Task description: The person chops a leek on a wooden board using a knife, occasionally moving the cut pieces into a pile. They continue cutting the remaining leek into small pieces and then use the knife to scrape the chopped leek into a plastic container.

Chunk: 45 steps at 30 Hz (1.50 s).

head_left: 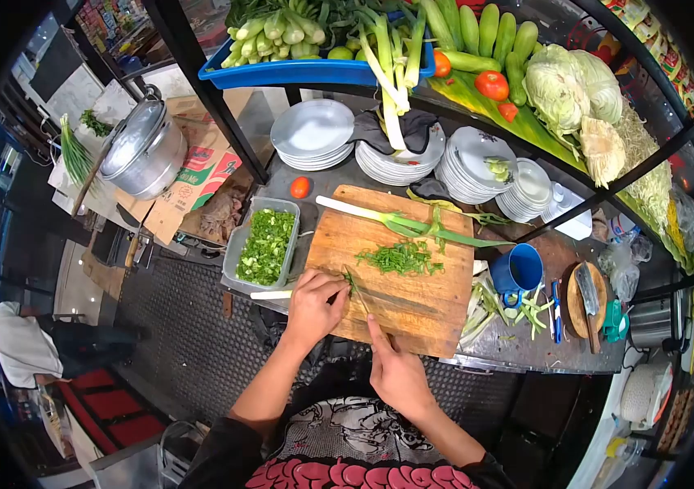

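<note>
Head view: slicing step in hand, by the look. Left hand (314, 306) pinches 1 green stalk (270, 295) at the left edge of the cutting board (339, 236), fingertips beside the blade; right hand (400, 376) wraps the knife (360, 299), forearm angled in from below, blade tilted. Chopped greens (402, 258) lie beyond. Next cut likely calls for fingertips tucked back, stalk steady.

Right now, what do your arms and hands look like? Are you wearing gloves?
No gloves: my left hand and right hand are bare. Black sleeves stop partway up my arms, leaving the forearms uncovered. I see no watch or bracelet.
</note>
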Tool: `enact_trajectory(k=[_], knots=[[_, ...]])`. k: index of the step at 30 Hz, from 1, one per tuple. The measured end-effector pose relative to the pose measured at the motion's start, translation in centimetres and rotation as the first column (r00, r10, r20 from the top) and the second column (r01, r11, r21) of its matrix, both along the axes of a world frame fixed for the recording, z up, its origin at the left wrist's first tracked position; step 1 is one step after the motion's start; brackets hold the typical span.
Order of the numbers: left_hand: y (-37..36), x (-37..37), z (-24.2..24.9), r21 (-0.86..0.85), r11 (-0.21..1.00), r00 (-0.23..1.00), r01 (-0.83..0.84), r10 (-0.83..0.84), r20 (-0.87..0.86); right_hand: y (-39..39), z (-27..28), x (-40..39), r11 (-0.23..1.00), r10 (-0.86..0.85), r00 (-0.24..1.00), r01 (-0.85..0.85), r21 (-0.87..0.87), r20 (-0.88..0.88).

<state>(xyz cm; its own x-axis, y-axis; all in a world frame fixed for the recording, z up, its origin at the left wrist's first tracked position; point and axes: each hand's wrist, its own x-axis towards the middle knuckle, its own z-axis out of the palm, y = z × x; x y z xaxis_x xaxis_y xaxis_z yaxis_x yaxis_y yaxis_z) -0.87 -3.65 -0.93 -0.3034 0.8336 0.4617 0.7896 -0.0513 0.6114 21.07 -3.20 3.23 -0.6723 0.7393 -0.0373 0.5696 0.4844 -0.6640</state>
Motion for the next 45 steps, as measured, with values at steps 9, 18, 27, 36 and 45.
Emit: enact_trajectory(k=[9, 18, 27, 36, 45], knots=[[0.1, 0.0, 0.2, -0.008, 1.0, 1.0, 0.004, -0.004, -0.017, -0.7, -0.9, 0.4, 0.998, 0.032, 0.999, -0.034, 0.059, 0.036], [0.1, -0.2, 0.7, 0.02, 1.0, 1.0, 0.024, -0.024, -0.005, -3.5, 1.3, 5.3, 0.99, -0.055, 0.999, 0.055, -0.131, 0.004], [-0.4, -0.3, 0.0, 0.042, 0.999, 0.999, 0.026, -0.028, 0.034, -1.4, -1.1, 0.6, 0.999, -0.033, 0.992, 0.028, -0.044, -0.121], [-0.3, -0.3, 0.2, 0.033, 0.999, 0.999, 0.036, -0.037, 0.023, -1.2, -1.1, -0.9, 0.998, -0.041, 0.999, 0.04, -0.042, -0.031], [-0.2, -0.4, 0.2, 0.024, 0.999, 0.999, 0.04, -0.04, 0.013, -1.4, -1.2, -1.1, 0.999, -0.041, 0.999, 0.04, -0.032, -0.034]])
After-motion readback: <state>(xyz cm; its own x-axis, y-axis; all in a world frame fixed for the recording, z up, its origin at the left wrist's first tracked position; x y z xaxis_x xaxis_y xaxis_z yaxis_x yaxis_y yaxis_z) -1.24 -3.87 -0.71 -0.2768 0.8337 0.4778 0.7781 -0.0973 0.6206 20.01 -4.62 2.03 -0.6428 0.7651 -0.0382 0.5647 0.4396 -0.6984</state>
